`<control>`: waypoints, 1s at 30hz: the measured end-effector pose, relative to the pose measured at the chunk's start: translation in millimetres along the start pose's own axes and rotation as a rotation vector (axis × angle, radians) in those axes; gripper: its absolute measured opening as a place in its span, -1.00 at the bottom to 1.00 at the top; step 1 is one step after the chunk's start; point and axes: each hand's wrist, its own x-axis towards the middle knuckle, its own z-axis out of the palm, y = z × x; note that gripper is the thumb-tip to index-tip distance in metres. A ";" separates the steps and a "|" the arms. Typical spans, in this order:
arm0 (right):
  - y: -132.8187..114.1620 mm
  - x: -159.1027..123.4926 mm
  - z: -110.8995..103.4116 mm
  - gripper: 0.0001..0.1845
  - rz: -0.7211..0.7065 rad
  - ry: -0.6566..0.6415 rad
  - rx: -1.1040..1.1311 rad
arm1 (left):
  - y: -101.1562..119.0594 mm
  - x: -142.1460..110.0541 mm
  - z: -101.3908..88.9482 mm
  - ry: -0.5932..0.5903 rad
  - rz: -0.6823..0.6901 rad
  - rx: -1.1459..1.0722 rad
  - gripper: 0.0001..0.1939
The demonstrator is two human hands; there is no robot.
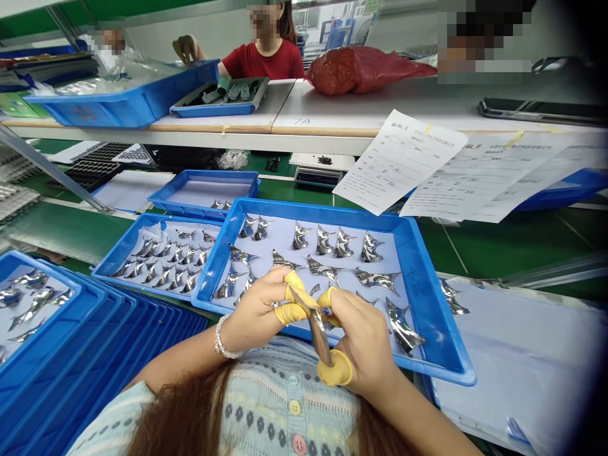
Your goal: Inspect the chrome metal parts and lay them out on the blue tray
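My left hand (259, 310) and my right hand (363, 345) meet close to my chest, both wearing yellow rubber finger cots. Together they pinch one shiny, curved, pointed metal piece (317, 326); the left fingers grip its upper end and the right thumb and fingers hold its lower part. Just beyond the hands is a blue tray (427, 297) lined with white paper, carrying several more of the same chrome pieces (332, 244). A bead bracelet sits on my left wrist.
A second blue tray (118, 250) of rowed metal pieces lies left, a stack of blue trays (71, 342) nearer left. Paper forms (399, 161) hang off a raised shelf. A person in red (266, 60) works across it. White sheet (517, 354) at right.
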 end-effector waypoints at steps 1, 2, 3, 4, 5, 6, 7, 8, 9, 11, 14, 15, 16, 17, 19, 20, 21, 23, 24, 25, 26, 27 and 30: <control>0.0 -0.1 0.0 -0.35 0.007 -0.001 0.002 | -0.1 0.1 0.0 -0.002 0.005 0.001 -0.66; 0.1 -0.3 -0.1 -0.34 0.011 -0.002 0.004 | -0.1 0.3 0.0 -0.002 0.011 0.003 -0.66; 0.3 -0.5 -0.3 -0.34 0.011 -0.002 0.004 | -0.1 0.5 0.0 -0.003 0.017 0.004 -0.66; 0.5 -0.6 -0.6 -0.35 0.009 -0.003 0.003 | -0.1 0.7 0.1 -0.005 0.022 0.005 -0.66; 0.6 -0.7 -0.8 -0.37 0.005 0.000 0.001 | -0.1 1.0 0.1 -0.007 0.028 0.004 -0.65; 0.7 -0.8 -0.9 -0.39 0.000 0.003 0.000 | -0.1 1.1 0.1 -0.008 0.030 0.003 -0.65; 0.6 -0.8 -1.0 -0.41 -0.004 0.005 -0.001 | -0.2 1.2 0.2 -0.008 0.029 -0.001 -0.66; 0.5 -0.8 -0.8 -0.42 -0.006 0.006 0.000 | -0.3 1.2 0.3 -0.008 0.027 -0.007 -0.66; 0.4 -0.9 -0.6 -0.41 -0.003 0.006 0.002 | -0.4 1.2 0.4 -0.008 0.024 -0.015 -0.67; 0.0 -1.4 0.3 -0.39 0.010 -0.004 0.013 | -1.0 0.8 0.7 -0.007 0.016 -0.034 -0.68; -0.2 -2.7 1.5 -0.37 0.021 -0.015 0.030 | -2.1 0.4 1.3 -0.014 0.021 -0.049 -0.69; -0.2 -3.1 1.7 -0.38 0.021 -0.014 0.033 | -2.5 0.3 1.5 -0.018 0.025 -0.049 -0.70; -0.1 -3.4 1.8 -0.38 0.021 -0.014 0.036 | -2.7 0.2 1.7 -0.020 0.028 -0.049 -0.69; -0.1 -3.6 1.9 -0.38 0.021 -0.016 0.040 | -2.9 0.0 2.0 -0.019 0.032 -0.046 -0.69; 0.1 -3.7 1.9 -0.38 0.022 -0.021 0.050 | -3.0 -0.4 2.3 -0.014 0.030 -0.031 -0.67; 0.3 -3.6 1.9 -0.38 0.021 -0.023 0.053 | -3.0 -0.7 2.5 -0.012 0.028 -0.018 -0.66; 0.4 -3.5 1.9 -0.37 0.019 -0.024 0.056 | -3.0 -0.9 2.6 -0.009 0.029 -0.007 -0.66; 0.4 -3.7 2.2 -0.37 0.015 -0.022 0.057 | -2.9 -1.4 2.7 -0.007 0.037 0.009 -0.65; 0.3 -4.0 2.3 -0.37 0.014 -0.022 0.057 | -2.8 -1.5 2.6 -0.007 0.046 0.012 -0.66; 0.1 -4.4 2.5 -0.37 0.013 -0.023 0.060 | -2.8 -1.6 2.6 -0.005 0.056 0.012 -0.66; -0.2 -5.0 2.7 -0.37 0.013 -0.024 0.065 | -2.7 -1.7 2.5 -0.003 0.057 0.009 -0.66; -0.5 -5.7 2.8 -0.37 0.011 -0.028 0.069 | -2.6 -1.8 2.3 -0.002 0.050 0.007 -0.66; -1.1 -7.5 2.4 -0.37 -0.008 -0.031 0.068 | -2.4 -2.2 1.6 -0.007 0.008 0.007 -0.64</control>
